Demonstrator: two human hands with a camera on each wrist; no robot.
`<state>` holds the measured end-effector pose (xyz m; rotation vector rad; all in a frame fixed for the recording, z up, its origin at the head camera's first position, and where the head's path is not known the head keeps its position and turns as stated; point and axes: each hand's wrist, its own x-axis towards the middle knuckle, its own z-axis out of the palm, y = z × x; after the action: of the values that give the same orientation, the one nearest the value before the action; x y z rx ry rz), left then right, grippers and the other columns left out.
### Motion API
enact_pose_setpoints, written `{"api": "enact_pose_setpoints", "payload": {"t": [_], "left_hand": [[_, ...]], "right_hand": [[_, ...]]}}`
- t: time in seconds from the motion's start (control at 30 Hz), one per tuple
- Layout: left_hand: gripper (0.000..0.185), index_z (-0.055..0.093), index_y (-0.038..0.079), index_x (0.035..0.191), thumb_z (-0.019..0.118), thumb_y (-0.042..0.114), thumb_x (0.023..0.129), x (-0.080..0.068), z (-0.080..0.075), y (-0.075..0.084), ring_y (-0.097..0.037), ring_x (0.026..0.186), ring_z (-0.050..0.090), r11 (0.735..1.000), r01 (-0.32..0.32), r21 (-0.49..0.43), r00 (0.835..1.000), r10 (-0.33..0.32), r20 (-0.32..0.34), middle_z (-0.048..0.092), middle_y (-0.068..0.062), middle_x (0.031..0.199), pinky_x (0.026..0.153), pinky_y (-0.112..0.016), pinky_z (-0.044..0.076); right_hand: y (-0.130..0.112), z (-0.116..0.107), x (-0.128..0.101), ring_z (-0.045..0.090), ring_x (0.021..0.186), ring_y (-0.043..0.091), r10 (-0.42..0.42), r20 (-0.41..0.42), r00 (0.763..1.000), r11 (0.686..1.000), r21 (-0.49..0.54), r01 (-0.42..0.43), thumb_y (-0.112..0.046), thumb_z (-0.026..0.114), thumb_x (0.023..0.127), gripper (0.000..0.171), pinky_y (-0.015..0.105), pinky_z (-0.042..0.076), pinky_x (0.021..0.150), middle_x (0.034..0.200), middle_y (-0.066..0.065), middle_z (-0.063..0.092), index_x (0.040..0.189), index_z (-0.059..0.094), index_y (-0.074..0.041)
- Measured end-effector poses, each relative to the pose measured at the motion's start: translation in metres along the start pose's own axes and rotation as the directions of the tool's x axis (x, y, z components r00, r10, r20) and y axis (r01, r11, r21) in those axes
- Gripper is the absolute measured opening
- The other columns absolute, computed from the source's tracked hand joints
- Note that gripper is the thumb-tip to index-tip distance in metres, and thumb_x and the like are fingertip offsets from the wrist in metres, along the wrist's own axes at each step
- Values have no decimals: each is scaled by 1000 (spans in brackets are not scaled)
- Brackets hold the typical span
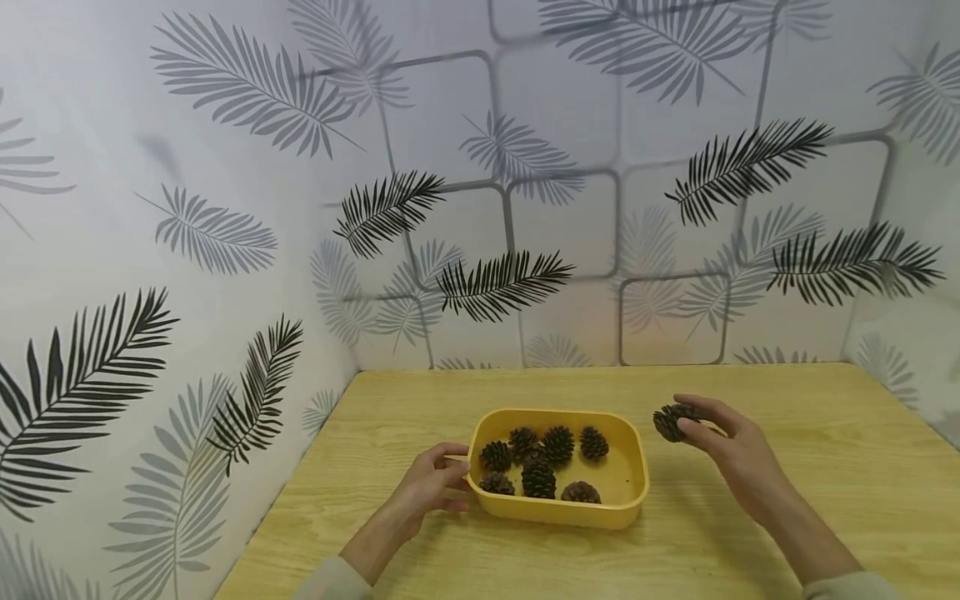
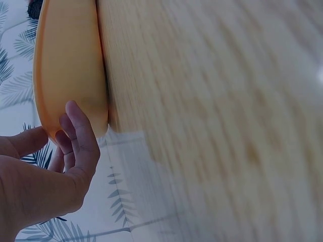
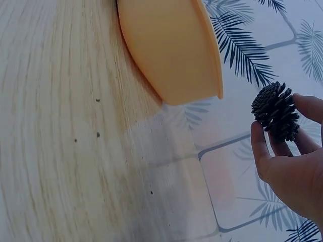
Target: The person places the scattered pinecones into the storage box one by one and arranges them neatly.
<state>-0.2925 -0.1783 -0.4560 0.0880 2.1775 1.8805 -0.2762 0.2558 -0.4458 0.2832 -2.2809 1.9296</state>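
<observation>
1. Left hand (image 1: 435,483) grips the left rim of a yellow tray (image 1: 633,492), thumb on top, fingers (image 2: 81,131) curled vs. the outer wall.
2. Tray sits on the wooden bench (image 1: 825,467), approx. mid-bench, w/ seven pine cones (image 1: 538,477) inside, clustered left and centre.
3. Right hand (image 1: 731,450) pinches one more pine cone (image 1: 670,421) betw. thumb and fingertips (image 3: 260,146), held in the air just right of the tray, above the bench, not touching either.
4. Leaf-print walls (image 1: 225,250) behind and to the left.
</observation>
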Motion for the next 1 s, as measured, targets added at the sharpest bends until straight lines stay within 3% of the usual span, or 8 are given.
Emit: {"api": "enact_pose_setpoints", "payload": {"t": [0.3,0.47,0.73,1.0], "left_hand": [[43,50,-4,144,60,16,107,0,-1,-3,-24,93,70,1000,-8,-1,1000,8,13,58,-26,125,77,-41,67],[43,50,-4,144,60,16,107,0,-2,-4,-25,93,70,1000,-6,-5,1000,6,13,58,-26,125,76,-39,67],[43,50,-4,144,60,16,107,0,-2,-3,-25,94,69,1000,-16,-5,1000,17,9,58,-24,124,76,-40,67],[42,53,-3,143,61,16,106,0,0,-3,-25,93,69,1000,-5,-7,1000,5,-6,58,-23,123,76,-40,67]], "right_hand": [[-12,15,-2,54,118,-5,5,26,1000,991,-133,-1,-34,65,105,54,18,48,99,152,9,50,152,53,-12],[-19,27,-4,61,113,0,-19,59,998,991,-131,27,-30,67,104,52,18,52,95,151,15,52,149,55,-7],[-22,42,-4,68,114,30,-65,199,978,975,-194,104,-24,70,102,47,37,62,90,144,21,56,144,57,-7],[-20,53,-5,67,115,38,-161,238,958,947,-236,217,-15,72,99,43,27,62,89,136,23,61,139,60,-2]]}}
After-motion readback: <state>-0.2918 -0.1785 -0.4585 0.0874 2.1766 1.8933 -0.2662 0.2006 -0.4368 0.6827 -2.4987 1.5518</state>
